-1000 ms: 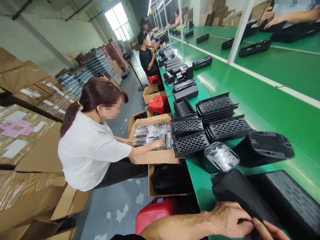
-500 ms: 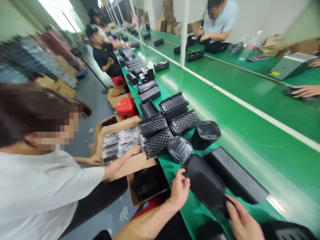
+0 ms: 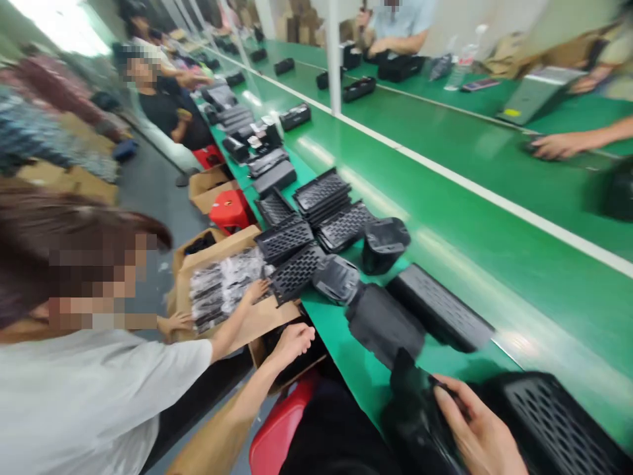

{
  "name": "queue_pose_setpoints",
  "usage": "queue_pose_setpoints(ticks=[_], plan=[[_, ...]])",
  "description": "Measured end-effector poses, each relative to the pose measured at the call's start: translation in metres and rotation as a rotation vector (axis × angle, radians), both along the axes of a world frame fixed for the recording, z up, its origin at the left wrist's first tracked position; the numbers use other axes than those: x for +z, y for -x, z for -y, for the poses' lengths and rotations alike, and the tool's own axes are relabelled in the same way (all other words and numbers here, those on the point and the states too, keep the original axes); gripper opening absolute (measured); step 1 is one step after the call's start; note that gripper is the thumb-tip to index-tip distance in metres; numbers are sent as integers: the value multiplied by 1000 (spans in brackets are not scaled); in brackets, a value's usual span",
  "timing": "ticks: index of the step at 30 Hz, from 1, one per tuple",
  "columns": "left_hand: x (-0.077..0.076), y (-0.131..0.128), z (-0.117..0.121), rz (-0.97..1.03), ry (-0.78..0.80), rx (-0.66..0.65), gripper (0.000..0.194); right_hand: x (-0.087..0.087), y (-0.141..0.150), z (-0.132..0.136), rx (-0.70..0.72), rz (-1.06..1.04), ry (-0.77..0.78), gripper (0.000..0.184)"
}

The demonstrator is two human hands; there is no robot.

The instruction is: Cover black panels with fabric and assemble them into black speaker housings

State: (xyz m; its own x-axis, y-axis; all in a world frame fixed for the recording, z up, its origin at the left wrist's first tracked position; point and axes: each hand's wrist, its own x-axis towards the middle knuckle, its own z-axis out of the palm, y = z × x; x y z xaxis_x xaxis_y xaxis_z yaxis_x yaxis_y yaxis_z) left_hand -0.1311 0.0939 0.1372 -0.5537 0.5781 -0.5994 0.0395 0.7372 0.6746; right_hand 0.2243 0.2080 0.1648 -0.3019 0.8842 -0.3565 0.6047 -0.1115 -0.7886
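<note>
My right hand (image 3: 482, 425) grips the edge of a glossy black plastic part (image 3: 415, 412) at the front of the green table. My left hand (image 3: 295, 342) has its fingers curled together, nothing showing in them, above an open carton of dark contents (image 3: 284, 359) below the table edge. Beyond the held part lies a matt black casing (image 3: 383, 323). Alongside it rests a long black casing with a slotted face (image 3: 442, 307). A black perforated housing (image 3: 558, 422) sits right of my right hand, cut off by the frame.
Black perforated grilles (image 3: 297, 270) lie stacked farther along the table, near two black end pieces (image 3: 336, 280). A co-worker's hand (image 3: 257, 290) reaches over a carton of wrapped parts (image 3: 230, 284) at left. A red stool (image 3: 281, 422) stands below. A white post (image 3: 333, 59) rises mid-table.
My left hand has moved left, off the table edge to above the carton, and its fingers have curled. My right hand has left the matt casing and now holds the glossy part. The view has shifted right.
</note>
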Motion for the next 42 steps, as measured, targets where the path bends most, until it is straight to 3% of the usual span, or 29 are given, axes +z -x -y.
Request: queue_pose_setpoints(ticks=[3, 6, 7, 8, 10, 12, 14, 18, 23, 27, 30, 35, 42], plan=[[13, -48, -11, 212, -183, -298, 21, 35, 1, 22, 2, -48, 189, 60], [29, -85, -37, 433, -441, -513, 82, 63, 0, 47, 34, -88, 234, 53], [34, -95, -48, 522, -495, -610, 91, 70, -2, 55, 35, -115, 245, 50], [38, -104, -59, 600, -509, -719, 87, 74, -6, 63, 23, -140, 251, 48], [43, -120, -76, 688, -420, -918, 54, 76, -20, 78, -60, -173, 262, 45], [42, -133, -89, 719, -302, -1024, 21, 68, -40, 91, -223, -185, 276, 45], [34, -147, -100, 746, -235, -1037, 16, 51, -63, 101, -431, -159, 268, 52], [8, -186, -125, 684, -184, -1026, 27, 5, -102, 104, -747, -44, 205, 69], [-27, -241, -159, 354, -194, -999, 20, -49, -132, 83, -873, 189, 197, 45], [-41, -258, -166, 47, -176, -1001, 15, -76, -145, 72, -863, 363, 254, 29], [-45, -258, -164, -79, -99, -1017, 21, -88, -150, 72, -851, 410, 299, 36], [-47, -262, -161, -80, -13, -1088, 11, -102, -151, 70, -808, 412, 388, 35], [-40, -260, -163, 27, -65, -997, 15, -91, -151, 71, -829, 344, 366, 34]])
